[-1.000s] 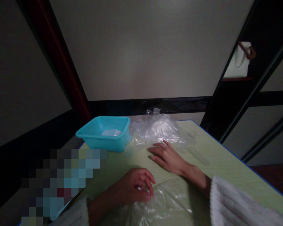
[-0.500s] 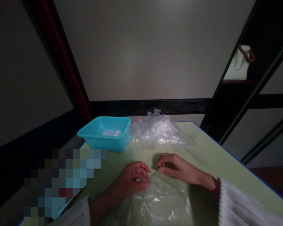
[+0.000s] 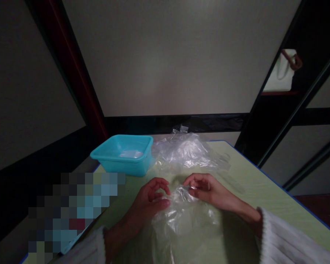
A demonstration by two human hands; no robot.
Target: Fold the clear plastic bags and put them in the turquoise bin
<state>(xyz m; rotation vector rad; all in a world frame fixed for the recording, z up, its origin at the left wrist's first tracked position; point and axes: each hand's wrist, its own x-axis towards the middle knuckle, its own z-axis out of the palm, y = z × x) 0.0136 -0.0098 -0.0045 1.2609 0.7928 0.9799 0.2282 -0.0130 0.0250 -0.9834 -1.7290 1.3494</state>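
A clear, thin plastic bag (image 3: 181,227) lies crinkled in front of me, its far edge raised between my hands. My left hand (image 3: 151,200) is at the bag's left upper edge, fingers curled and parted from the thumb, whose tip touches or nearly touches the film. On the other side, my right hand (image 3: 206,189) has the raised edge between its thumb and index finger. How firmly the film is pinched is hard to see.
A pile of clear plastic bags (image 3: 189,150) lies at the table's far side. Left of it stands a turquoise basin (image 3: 129,165) with something pale inside. A blurred-out item lies at left. The table (image 3: 264,205) has a blue edge; a white bag (image 3: 282,73) sits on a shelf.
Both hands have moved slightly away from me. The bag's far edge has risen between them, and the left thumb and fingers are farther apart.
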